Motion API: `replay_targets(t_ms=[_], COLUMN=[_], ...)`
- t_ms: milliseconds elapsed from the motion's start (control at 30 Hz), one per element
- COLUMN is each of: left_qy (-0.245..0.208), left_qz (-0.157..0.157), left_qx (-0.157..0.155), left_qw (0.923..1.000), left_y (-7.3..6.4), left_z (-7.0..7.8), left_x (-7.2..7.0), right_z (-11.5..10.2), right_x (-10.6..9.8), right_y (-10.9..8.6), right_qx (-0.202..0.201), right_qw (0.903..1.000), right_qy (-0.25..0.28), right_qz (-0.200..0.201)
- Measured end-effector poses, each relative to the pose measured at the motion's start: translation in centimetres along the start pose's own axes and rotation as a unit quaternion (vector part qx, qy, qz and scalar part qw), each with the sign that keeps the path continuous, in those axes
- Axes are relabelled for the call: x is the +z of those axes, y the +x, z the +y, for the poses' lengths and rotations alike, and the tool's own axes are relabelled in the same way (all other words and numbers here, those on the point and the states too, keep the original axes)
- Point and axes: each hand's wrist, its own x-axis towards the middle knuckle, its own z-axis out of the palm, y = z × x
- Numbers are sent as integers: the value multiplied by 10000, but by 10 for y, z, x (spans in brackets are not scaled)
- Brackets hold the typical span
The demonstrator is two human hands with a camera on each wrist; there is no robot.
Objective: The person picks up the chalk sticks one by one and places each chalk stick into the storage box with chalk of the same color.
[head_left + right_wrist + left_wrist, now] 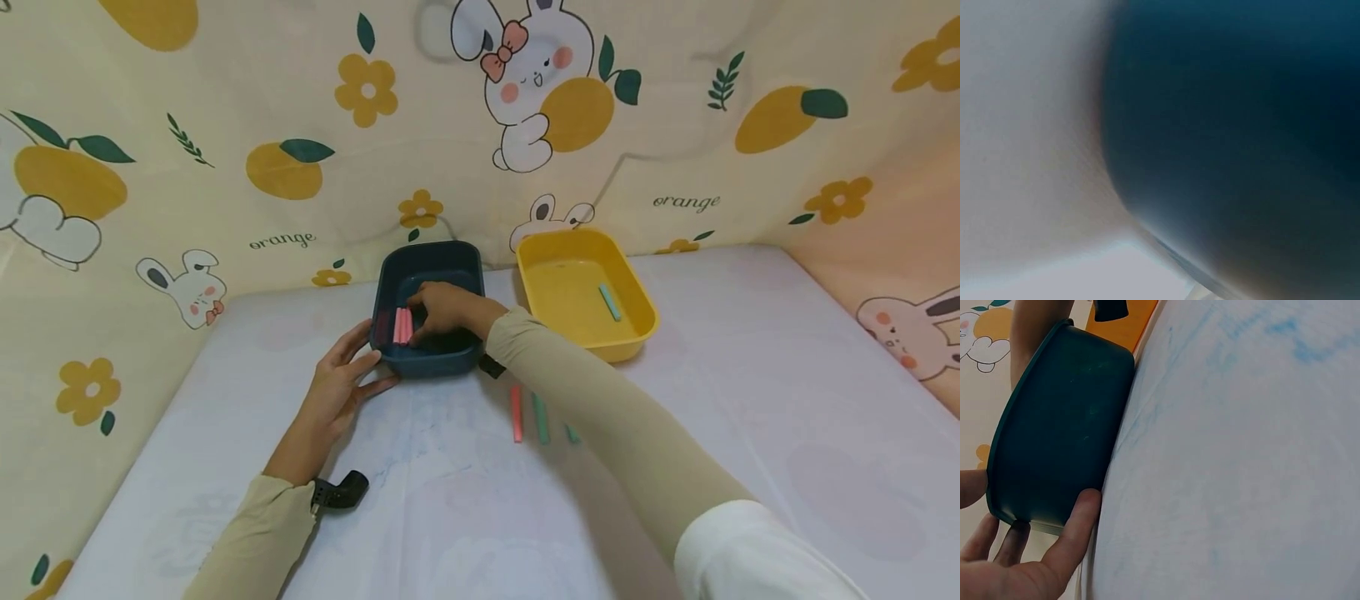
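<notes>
My right hand (447,307) reaches down into the dark blue bin (431,367), pinching a pink chalk stick (408,326) between thumb and index finger, by its ends. Two more pink sticks (400,326) lie close beside it on the bin's floor. Around the bin's near left corner, my left hand (339,390) rests with spread, mostly straight fingers. The left wrist view has its fingertips against the bin's outer wall (1060,425). In the right wrist view, the dark bin wall (1222,137) blocks sight of the right fingers.
Right of the blue bin stands a yellow bin (558,308) with a green chalk stick (610,302) inside. On the white cloth in front lie a pink stick (517,414) and green sticks (541,418), partly under my right forearm. A patterned cloth (450,125) hangs behind.
</notes>
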Motion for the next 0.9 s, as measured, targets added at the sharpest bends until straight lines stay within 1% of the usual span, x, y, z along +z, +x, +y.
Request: replay_targets(t_ms=[133,300,533,733,900], left_qy=[-9,18,150,156,149], left_qz=[8,7,5,18,38], left_qx=[0,14,6,-53,-13], left_qw=[10000,10000,9999,9999,9999], left_y=[-1,0,-2,-3,-2], left_z=[-1,0,0,-1,0], left_x=[1,1,0,2,2], right_z=[0,0,-4,-7,-4], right_x=[-5,-9,-3,2,3], right_y=[-6,-21,-47,-70,-87], right_qx=[-147,-415,-634,-748,-867], right_qw=[9998,9982,9937,9910,9867], right_qy=[78,192,546,670,780], right_qz=[111,384,748,884,1131])
